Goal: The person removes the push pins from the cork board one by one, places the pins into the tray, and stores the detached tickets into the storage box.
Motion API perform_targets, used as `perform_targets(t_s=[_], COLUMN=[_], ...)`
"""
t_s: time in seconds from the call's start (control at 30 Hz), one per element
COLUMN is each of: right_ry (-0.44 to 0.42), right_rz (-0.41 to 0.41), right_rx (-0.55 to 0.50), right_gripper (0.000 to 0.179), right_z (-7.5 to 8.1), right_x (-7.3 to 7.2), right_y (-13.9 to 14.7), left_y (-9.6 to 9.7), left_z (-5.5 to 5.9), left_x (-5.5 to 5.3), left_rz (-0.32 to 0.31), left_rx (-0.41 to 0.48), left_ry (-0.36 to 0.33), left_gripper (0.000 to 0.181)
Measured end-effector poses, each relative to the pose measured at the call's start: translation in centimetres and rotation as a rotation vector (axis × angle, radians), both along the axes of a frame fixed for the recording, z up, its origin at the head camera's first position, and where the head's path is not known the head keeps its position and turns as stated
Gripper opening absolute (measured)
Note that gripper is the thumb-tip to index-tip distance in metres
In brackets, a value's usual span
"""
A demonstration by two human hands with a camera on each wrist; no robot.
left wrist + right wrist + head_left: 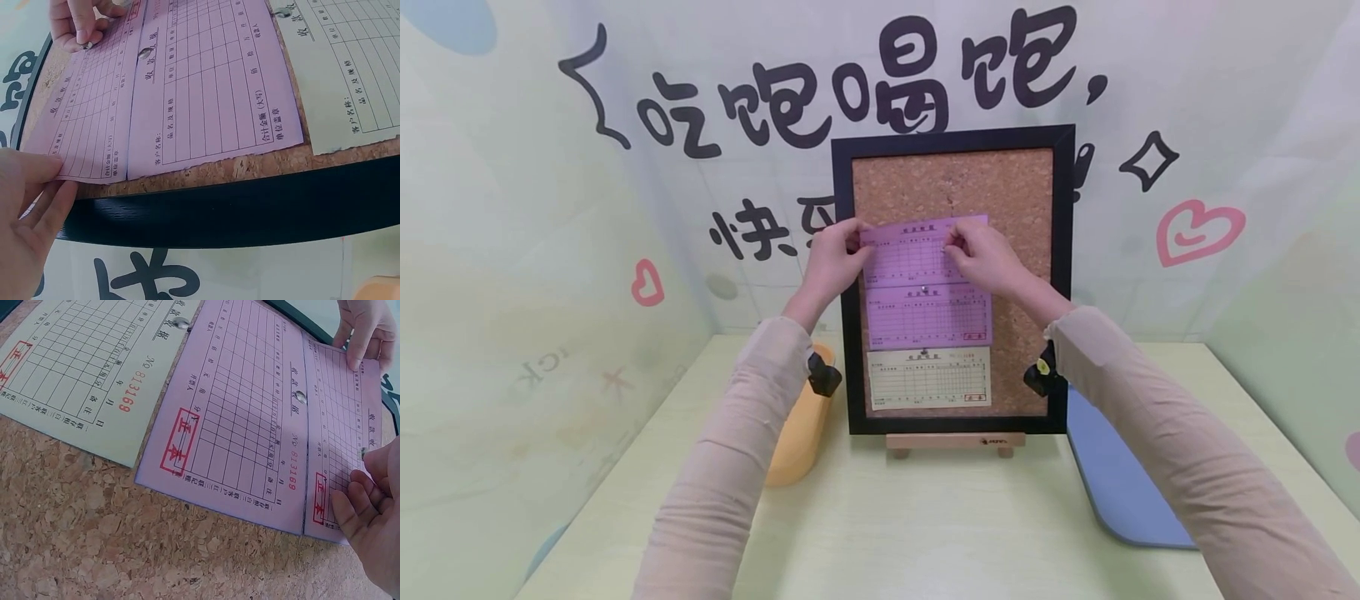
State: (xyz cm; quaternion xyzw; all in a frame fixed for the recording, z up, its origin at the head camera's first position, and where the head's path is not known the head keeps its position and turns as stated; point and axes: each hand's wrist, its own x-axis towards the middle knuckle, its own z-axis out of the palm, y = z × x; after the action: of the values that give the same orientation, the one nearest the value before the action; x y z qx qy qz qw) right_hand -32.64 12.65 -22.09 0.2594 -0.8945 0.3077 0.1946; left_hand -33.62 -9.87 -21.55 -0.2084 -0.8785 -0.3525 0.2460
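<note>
A cork board (1018,358) in a black frame stands upright in the head view. Three receipt slips run down it: an upper purple slip (902,257), a second purple slip (925,321) and a cream slip (917,383). My left hand (837,257) pinches the upper slip's left edge between thumb and fingers. Over that slip's upper right part, my right hand (988,254) pinches a small metal thumbtack (87,45) against the paper. Another thumbtack (301,397) sits at the second slip's top, and one more thumbtack (181,323) at the cream slip's top.
The board rests on a small wooden easel (955,441) on a pale table (925,517). A yellow container (797,437) stands left of it, partly behind my left arm. Flat to the right lies a blue board (1135,475). A printed wall (760,308) rises behind.
</note>
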Motion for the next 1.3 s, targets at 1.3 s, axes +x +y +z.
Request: perform_targets(t_s=[1.3], right_ry=[-0.157], right_rz=[0.136], right_rx=[0.0], right_gripper=[0.006], right_z=[-2.7], right_x=[4.5], right_y=[2.4], left_y=[-2.6], left_z=[-1.1], left_x=[2.7], left_rz=[-0.024], left_rx=[0.179], left_ry=[0.037], left_gripper=[0.014])
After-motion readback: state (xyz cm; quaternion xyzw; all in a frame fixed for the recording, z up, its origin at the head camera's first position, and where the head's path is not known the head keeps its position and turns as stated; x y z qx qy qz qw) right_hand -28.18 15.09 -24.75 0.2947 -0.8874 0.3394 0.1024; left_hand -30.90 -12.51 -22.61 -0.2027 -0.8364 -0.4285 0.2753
